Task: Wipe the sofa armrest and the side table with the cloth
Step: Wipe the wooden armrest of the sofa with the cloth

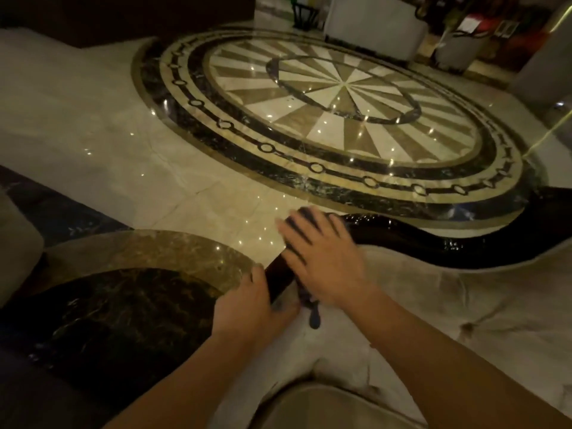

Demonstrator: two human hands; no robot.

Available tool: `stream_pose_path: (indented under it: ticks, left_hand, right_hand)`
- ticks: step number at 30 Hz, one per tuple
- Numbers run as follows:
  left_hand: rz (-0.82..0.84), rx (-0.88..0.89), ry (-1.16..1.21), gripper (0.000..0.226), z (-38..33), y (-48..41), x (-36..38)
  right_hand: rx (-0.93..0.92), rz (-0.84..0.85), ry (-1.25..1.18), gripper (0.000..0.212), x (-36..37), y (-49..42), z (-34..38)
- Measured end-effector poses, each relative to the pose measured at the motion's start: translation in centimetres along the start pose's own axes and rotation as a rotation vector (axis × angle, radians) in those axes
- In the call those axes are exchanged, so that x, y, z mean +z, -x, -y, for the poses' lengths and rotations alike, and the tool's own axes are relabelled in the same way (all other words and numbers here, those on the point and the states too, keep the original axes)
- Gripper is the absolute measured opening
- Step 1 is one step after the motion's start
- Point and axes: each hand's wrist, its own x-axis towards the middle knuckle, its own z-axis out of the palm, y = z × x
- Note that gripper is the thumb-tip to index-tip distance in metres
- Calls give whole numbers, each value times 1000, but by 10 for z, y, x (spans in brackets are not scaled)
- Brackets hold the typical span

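While the left hand (247, 300) grips the armrest (278, 278), the right hand (318, 258) presses — seemingly — a dark cloth (312, 315).

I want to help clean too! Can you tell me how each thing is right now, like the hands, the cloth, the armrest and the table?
Right hand: spread flat, pressing the cloth on the armrest.
Left hand: resting by the near end of the armrest, no cloth in it.
Cloth: dark, mostly hidden under the right hand.
Armrest: dark, glossy wood.
Table: bare, shiny marble top.
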Motion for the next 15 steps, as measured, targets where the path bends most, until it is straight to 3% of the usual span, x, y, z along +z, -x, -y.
stream_pose_path:
  ticks: [2,4,6,9,12,15]
  left_hand:
    - [-79,51,-6,73,-15,-22,-2]
    - [-174,51,5,69,-26,-36,3]
    - [-227,41,-2,70,-25,-40,6]
    - [-251,74,2,63,-25,-36,5]
    - [-275,70,-17,53,-27,-37,3]
    - [-275,48,-58,54,-26,-36,8]
  right_hand:
    - [303,-19,-24,57,-11,-14,-33]
    - [397,-36,-56,58,-12,-12,-48]
    - [318,-36,-70,54,-8,-3,-37]
    - [54,-24,-64,52,0,11,-17]
    - [-153,-5,-46,57,-2,-2,-45]
    - [0,58,-80,67,-9,-18,-76]
